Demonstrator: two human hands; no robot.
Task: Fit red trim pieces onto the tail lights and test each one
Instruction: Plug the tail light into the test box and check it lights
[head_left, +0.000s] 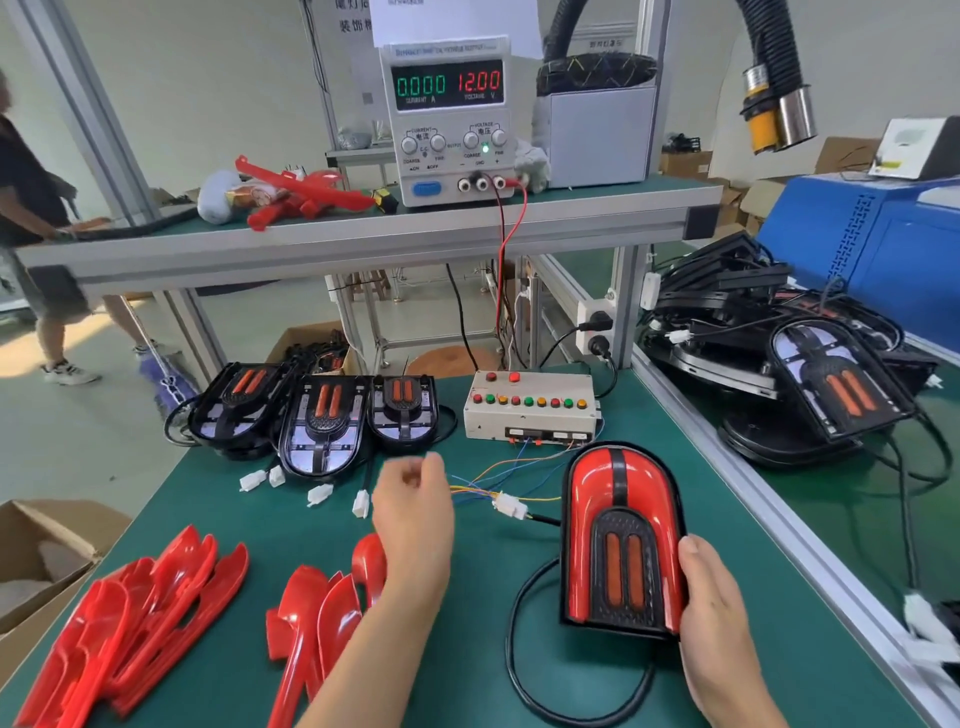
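Note:
A tail light (621, 540) with red trim on both sides stands tilted on the green mat, and my right hand (719, 613) grips its lower right edge. Its black cable loops on the mat and ends at a white connector (511, 505) joined to coloured wires from the test box (530, 405). My left hand (413, 512) hovers over the mat left of that connector, fingers loosely curled and holding nothing. Three tail lights without trim (319, 421) lie at the mat's far left. Loose red trim pieces lie in two piles (145, 618) (324, 603) near me.
A power supply (447, 119) on the upper shelf reads 0.000 A and 12.00 V. More tail lights are heaped at the right (810, 384). A cardboard box (41, 566) sits at the left edge. A person stands at the far left (31, 223).

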